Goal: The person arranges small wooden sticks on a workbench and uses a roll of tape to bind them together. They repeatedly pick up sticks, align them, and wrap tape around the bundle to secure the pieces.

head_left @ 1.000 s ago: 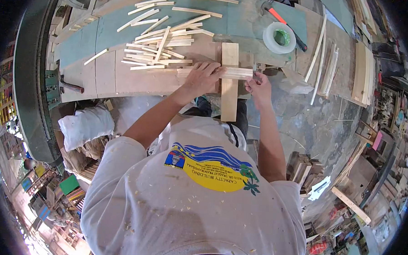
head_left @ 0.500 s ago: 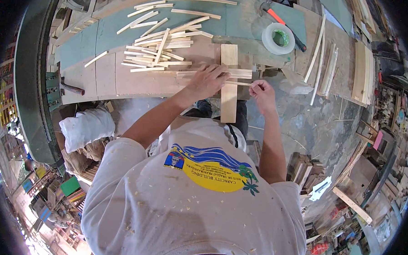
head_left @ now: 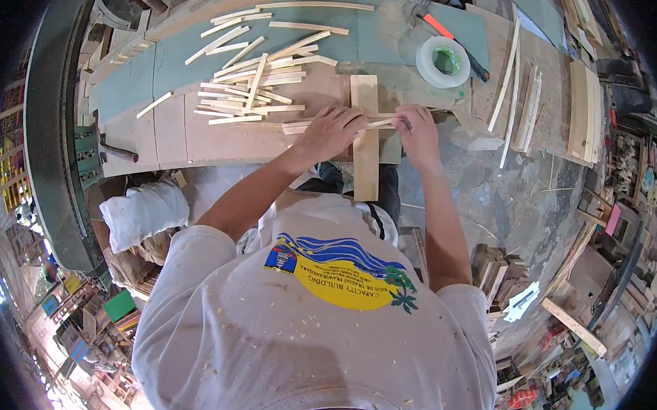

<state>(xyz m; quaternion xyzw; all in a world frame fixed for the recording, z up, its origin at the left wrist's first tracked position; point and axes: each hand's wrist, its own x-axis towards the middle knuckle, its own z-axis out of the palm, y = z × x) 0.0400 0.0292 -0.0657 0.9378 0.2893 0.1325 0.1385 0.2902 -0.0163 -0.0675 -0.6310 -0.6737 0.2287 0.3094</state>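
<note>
Several thin wooden strips [head_left: 380, 122] lie crosswise over a pale flat board [head_left: 365, 170], which juts past the bench's near edge toward me. My left hand [head_left: 331, 134] is closed over the strips just left of the board, and their left ends stick out beyond it. On the other side of the board, my right hand [head_left: 418, 134] is closed at the strips' right ends, its fingertips partly hidden. To the left of my hands lies a loose heap of similar short wooden sticks [head_left: 264, 85].
A roll of clear tape [head_left: 443, 62] rests beside a hammer [head_left: 460, 46] with an orange and black handle. Long strips [head_left: 504, 81] and wider boards [head_left: 582, 113] lie at the right. A white sack [head_left: 146, 213] stands below the bench [head_left: 137, 127] at left.
My right hand has moved up and slightly left, from a single strip's end onto the strips' right ends. My left hand stays over them. The view has shifted slightly.
</note>
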